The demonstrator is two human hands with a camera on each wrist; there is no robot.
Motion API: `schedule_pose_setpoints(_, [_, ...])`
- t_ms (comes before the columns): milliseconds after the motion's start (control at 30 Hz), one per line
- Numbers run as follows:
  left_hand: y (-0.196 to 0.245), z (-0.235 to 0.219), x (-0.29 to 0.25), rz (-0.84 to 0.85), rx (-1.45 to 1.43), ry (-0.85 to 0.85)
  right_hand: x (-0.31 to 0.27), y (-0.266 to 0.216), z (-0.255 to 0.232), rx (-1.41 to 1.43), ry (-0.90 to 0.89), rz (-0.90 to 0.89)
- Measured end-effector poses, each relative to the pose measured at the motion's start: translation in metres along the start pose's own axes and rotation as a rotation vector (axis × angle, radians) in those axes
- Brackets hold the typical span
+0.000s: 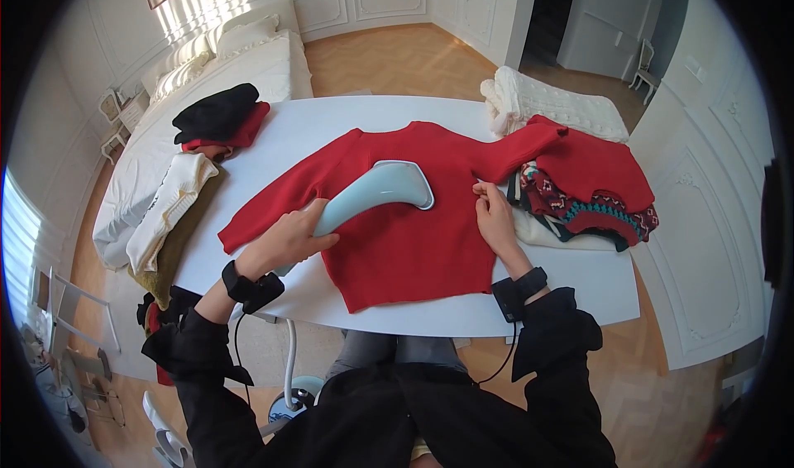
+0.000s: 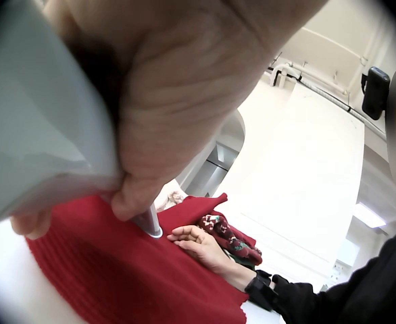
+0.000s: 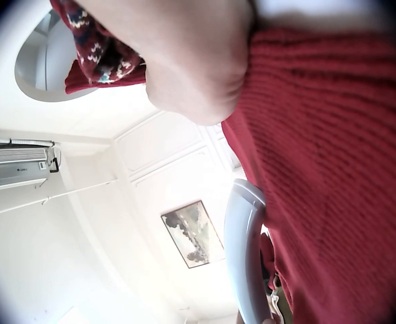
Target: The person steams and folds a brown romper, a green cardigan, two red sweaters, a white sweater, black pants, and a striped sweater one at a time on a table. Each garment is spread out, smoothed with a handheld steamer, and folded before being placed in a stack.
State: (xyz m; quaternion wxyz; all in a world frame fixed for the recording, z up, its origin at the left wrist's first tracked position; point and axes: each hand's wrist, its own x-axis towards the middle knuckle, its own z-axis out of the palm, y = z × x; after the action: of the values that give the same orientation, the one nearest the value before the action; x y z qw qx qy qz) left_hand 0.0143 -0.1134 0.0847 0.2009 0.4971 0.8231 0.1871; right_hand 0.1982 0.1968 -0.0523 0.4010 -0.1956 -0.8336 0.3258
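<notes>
A red sweater (image 1: 397, 257) lies spread on a white table, its sleeves reaching out to both sides. The left hand (image 1: 285, 238) grips the handle of a pale blue handheld steamer (image 1: 372, 188), whose head rests on the sweater's chest. In the left wrist view the left hand (image 2: 178, 88) is close up beside the steamer body (image 2: 42, 128). At the sweater's right edge, below the sleeve, is the right hand (image 1: 495, 218), fingers bent; whether it pinches the fabric cannot be told. The right wrist view shows the right hand (image 3: 191, 61) beside the ribbed red knit (image 3: 333, 162).
Folded clothes lie at the table's right end: a cream knit (image 1: 562, 104), a red garment (image 1: 600, 164) and a patterned sweater (image 1: 571, 207). At the left are a black garment (image 1: 217, 112) and a white one (image 1: 169, 207). A white hose (image 1: 289, 365) hangs below the front edge.
</notes>
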Motion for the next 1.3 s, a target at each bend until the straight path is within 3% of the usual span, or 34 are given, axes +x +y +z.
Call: schedule_pose_setpoints(1300, [-0.016,-0.009,-0.011,-0.078,-0.027,-0.009,0.000,-0.006,-0.003,-0.072,-0.009,-0.083])
